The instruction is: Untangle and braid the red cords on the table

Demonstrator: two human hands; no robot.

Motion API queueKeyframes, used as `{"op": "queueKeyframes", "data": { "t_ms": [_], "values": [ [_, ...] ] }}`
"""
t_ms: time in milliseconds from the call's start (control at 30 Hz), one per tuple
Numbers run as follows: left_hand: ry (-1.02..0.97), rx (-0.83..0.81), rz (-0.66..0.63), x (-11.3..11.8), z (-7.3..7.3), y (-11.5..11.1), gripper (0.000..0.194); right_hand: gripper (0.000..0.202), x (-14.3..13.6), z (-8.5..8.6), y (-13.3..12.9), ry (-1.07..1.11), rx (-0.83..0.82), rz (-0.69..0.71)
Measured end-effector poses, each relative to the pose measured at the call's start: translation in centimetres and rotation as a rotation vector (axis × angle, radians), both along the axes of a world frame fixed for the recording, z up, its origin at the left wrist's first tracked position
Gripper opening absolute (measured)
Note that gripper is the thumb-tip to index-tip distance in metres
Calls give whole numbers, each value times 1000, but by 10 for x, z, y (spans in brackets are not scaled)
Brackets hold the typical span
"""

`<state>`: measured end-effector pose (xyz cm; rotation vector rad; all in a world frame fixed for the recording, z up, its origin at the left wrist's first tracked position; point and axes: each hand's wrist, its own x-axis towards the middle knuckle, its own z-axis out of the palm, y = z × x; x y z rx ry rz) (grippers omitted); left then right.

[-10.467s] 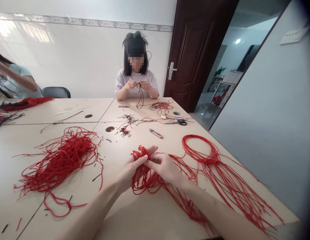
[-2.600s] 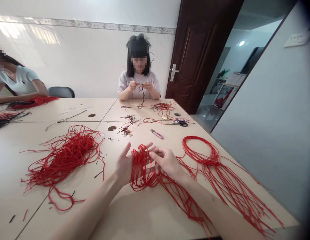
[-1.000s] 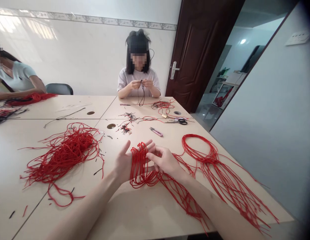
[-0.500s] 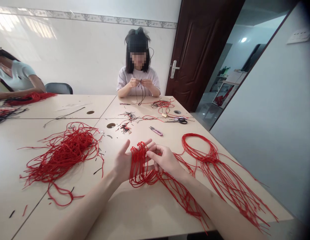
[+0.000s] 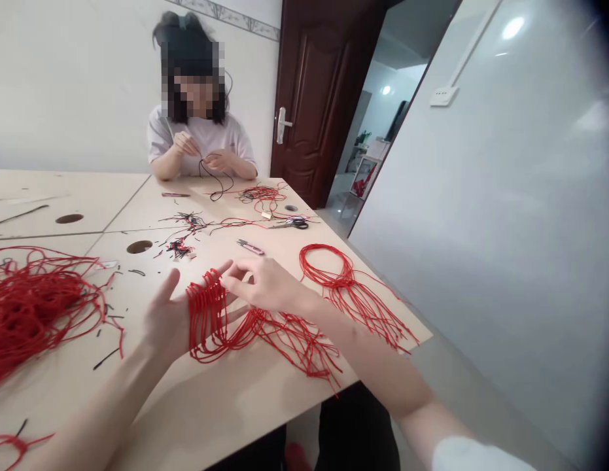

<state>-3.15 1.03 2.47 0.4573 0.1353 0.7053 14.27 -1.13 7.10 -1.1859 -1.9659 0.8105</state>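
Several red cord loops point(image 5: 206, 314) hang around the fingers of my left hand point(image 5: 171, 320), which lies palm up with its thumb and fingers spread. The loops trail right over the table into a bunch of knotted red cord ends point(image 5: 309, 347). My right hand point(image 5: 258, 281) touches the fingertips of my left hand beside the loops, its thumb and index finger pinched together. Whatever is between those fingers is too small to make out. To the right lies a coiled red cord bundle point(image 5: 328, 265) with long loose ends.
A big red cord pile point(image 5: 34, 307) is on the left. Ahead lie small snips point(image 5: 250, 247), black-handled scissors point(image 5: 297, 224), and red and black scraps point(image 5: 181, 247). Across the table point(image 5: 196, 418), a person point(image 5: 201, 140) handles black cord. A wall point(image 5: 432, 216) stands at the right.
The view has turned right, so table items appear further left. My right hand has risen slightly from beside the left fingers to their tips. The person opposite has moved their hands apart.
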Motion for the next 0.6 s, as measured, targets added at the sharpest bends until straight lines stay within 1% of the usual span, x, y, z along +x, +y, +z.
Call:
{"op": "queueKeyframes", "data": {
  "t_ms": [67,100,133,167,233,300,367,433,500,533,600],
  "values": [
    [-7,25,-5,-1,-1,1,66,16,5,10,-22,-171,98,-25],
    [-12,41,-10,-2,-3,2,67,16,8,10,-36,-229,119,-47],
    [-20,57,-15,-3,-5,3,68,16,10,7,-52,-257,121,-58],
    [-29,72,-23,-4,-7,4,68,16,12,0,-67,-254,113,-50],
    [-49,90,-36,-6,-11,5,69,18,14,-23,-95,-208,52,7],
    [-66,102,-47,-7,-14,5,68,24,14,-53,-114,-144,111,-82],
    [-68,116,-49,-9,-16,4,66,28,13,-81,-120,-121,200,-205],
    [-54,127,-41,-11,-16,4,65,30,11,-100,-118,-34,168,-351],
    [-43,137,-16,-13,-16,5,65,33,8,-110,-111,51,114,-431],
    [-36,141,1,-14,-16,5,65,34,7,-113,-108,67,106,-439],
    [-23,147,30,-16,-16,6,64,35,7,-116,-103,34,126,-412]
  ]
}}
